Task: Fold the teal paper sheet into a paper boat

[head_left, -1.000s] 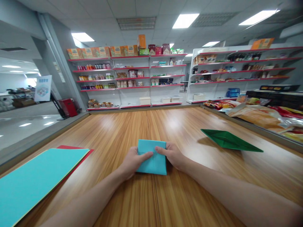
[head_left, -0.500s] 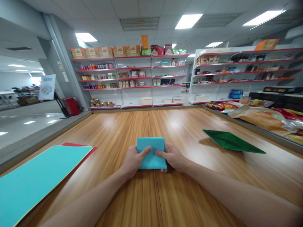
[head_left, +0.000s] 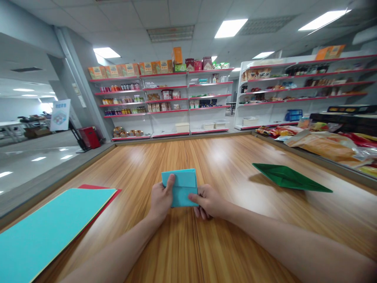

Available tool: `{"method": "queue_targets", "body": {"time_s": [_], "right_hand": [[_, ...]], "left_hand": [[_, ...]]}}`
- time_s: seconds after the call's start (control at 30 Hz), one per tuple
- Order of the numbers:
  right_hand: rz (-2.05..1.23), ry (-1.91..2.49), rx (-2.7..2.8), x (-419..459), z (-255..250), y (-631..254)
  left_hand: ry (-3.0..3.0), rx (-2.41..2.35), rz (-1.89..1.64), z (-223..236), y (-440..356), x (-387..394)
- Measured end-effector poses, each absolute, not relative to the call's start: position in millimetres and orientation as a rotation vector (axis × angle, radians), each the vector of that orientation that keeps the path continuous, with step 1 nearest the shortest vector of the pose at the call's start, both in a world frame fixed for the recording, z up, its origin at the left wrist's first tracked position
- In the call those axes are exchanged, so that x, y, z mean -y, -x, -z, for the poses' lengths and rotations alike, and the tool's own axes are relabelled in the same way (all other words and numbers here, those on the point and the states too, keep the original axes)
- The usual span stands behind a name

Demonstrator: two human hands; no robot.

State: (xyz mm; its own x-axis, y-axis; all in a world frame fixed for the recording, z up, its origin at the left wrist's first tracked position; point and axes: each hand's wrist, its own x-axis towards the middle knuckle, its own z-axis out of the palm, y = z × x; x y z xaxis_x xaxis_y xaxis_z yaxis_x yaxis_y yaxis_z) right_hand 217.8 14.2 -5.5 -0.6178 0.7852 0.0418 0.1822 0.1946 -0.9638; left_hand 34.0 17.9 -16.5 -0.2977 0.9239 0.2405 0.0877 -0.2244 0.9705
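A folded piece of light blue paper [head_left: 183, 184], roughly square with a crease across its middle, is held up above the wooden table. My left hand [head_left: 161, 198] pinches its left side, thumb lying on the front face near the top. At the lower right corner my right hand [head_left: 207, 201] grips the paper between thumb and fingers. A green folded paper boat [head_left: 287, 177] rests on the table to the right. On the left lies a stack of coloured paper sheets [head_left: 55, 220], light blue on top, with a red sheet showing at its edge.
The wooden tabletop [head_left: 141, 157] has a raised rim. Beyond its right edge lie packaged snacks [head_left: 324, 145] and black trays [head_left: 347, 120]. Stocked shelves [head_left: 167, 98] stand behind the table, and a red box [head_left: 90, 137] is on the floor at left.
The folded blue paper has shifted slightly left and tilted. My left thumb has moved up along its face, and my right hand has slid to its lower right corner. The view has tilted a little.
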Motion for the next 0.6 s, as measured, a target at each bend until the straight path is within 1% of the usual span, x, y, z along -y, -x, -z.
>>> {"method": "queue_targets", "body": {"time_s": [0.17, 0.3, 0.47, 0.6], "right_hand": [[-1.264, 0.936, 1.987, -12.2, 14.6, -213.3], [-0.992, 0.987, 1.962, -7.0, 18.9, -209.4], [-0.535, 1.036, 1.89, 3.9, 9.5, -211.1], [-0.335, 1.059, 1.951, 14.3, 7.2, -205.4]], "left_hand": [[-1.233, -1.305, -1.661, 23.9, -30.6, -23.4], [-1.177, -1.16, -1.66, 21.5, -32.3, -19.1], [-1.063, -0.935, -1.5, 0.7, -25.5, 3.3], [-0.924, -0.831, -1.341, -7.0, -12.3, 25.1]]}}
